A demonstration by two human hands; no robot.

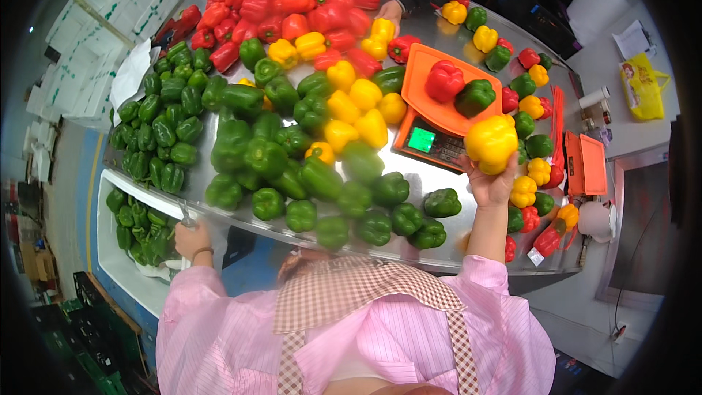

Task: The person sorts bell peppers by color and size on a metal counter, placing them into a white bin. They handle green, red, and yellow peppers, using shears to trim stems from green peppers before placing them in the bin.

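My right hand (pixel 491 180) holds a yellow bell pepper (pixel 491 144) just in front of an orange digital scale (pixel 430 145). In the scale's orange pan (pixel 433 63) lie a red bell pepper (pixel 444 81) and a green bell pepper (pixel 475 97). By the table's left front edge, my left hand (pixel 192 238) is closed around a small metal tool (pixel 187 215), mostly hidden by the fingers. Near it stands a white foam box (pixel 129 263) with green peppers (pixel 137 225). Loose yellow peppers (pixel 354 107) and green peppers (pixel 266 156) cover the table's middle.
Red peppers (pixel 290 5) are heaped at the back of the metal table (pixel 186 186). Across it, another person's hand (pixel 390 13) reaches to yellow peppers (pixel 378 38). Mixed-colour sets of peppers (pixel 524 192) line the right side, near red mesh bags (pixel 557 120) and an orange box-like object (pixel 587 164).
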